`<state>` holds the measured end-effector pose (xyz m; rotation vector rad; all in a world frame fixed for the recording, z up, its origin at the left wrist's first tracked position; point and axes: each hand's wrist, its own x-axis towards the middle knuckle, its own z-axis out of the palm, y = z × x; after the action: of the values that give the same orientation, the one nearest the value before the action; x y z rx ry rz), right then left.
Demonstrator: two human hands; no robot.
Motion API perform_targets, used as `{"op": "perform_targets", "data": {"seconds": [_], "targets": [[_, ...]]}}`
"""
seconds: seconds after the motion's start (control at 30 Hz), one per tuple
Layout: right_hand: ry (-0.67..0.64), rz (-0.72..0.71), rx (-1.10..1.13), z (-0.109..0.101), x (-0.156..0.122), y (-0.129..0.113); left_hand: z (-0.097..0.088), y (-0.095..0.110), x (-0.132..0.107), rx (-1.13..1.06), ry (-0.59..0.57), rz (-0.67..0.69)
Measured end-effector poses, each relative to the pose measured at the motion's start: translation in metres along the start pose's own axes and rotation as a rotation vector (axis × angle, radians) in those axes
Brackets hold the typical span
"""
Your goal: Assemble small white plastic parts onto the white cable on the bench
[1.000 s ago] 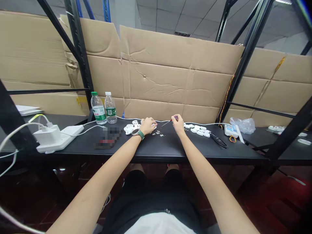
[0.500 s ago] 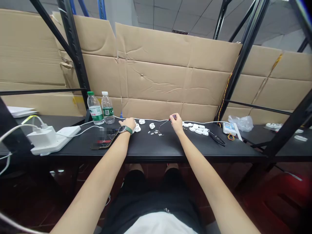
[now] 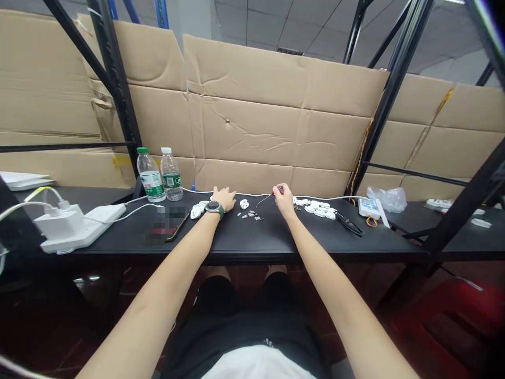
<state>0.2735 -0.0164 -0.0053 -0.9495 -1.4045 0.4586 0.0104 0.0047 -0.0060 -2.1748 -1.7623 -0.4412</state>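
Observation:
My left hand (image 3: 224,199), a watch on its wrist, reaches over the black table with its fingers spread. Just left of it lie several white plastic pieces (image 3: 197,210), partly hidden by the hand and wrist. In my right hand (image 3: 282,199) is a thin screwdriver (image 3: 264,200), its red handle between the fingers and its shaft pointing left and down. One white plastic piece (image 3: 244,203) sits between my hands. In front of it several tiny metal parts (image 3: 251,215) are scattered. More white pieces (image 3: 317,208) form a group right of my right hand.
Black pliers (image 3: 349,225), a white box (image 3: 369,207) and a clear plastic bag (image 3: 390,199) lie to the right. Leftward are a phone (image 3: 177,226), two water bottles (image 3: 151,176) and a power strip (image 3: 84,229) with cables. Cardboard (image 3: 252,121) walls the table's back.
My left hand has moved right, away from the white pieces at the left, and its fingers have spread. The right hand still holds the screwdriver in about the same place.

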Motion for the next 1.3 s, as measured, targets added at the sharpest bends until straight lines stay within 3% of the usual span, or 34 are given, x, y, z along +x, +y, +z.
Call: {"op": "perform_targets", "data": {"seconds": [0.3,0.77,1.1,1.3], "targets": [[-0.009,-0.004,0.011,-0.001,0.001,0.003,-0.006,0.003,-0.004,0.043,-0.046,0.063],[-0.029,0.122,0.132,0.000,0.006,0.015,0.002,-0.001,-0.001,-0.158,0.059,0.082],[-0.173,0.258,0.323,-0.001,0.007,0.016,-0.007,0.010,-0.010,-0.616,0.259,-0.028],[-0.320,0.169,0.195,0.000,0.000,0.009,-0.013,0.015,-0.014,-0.731,0.283,-0.030]]}}
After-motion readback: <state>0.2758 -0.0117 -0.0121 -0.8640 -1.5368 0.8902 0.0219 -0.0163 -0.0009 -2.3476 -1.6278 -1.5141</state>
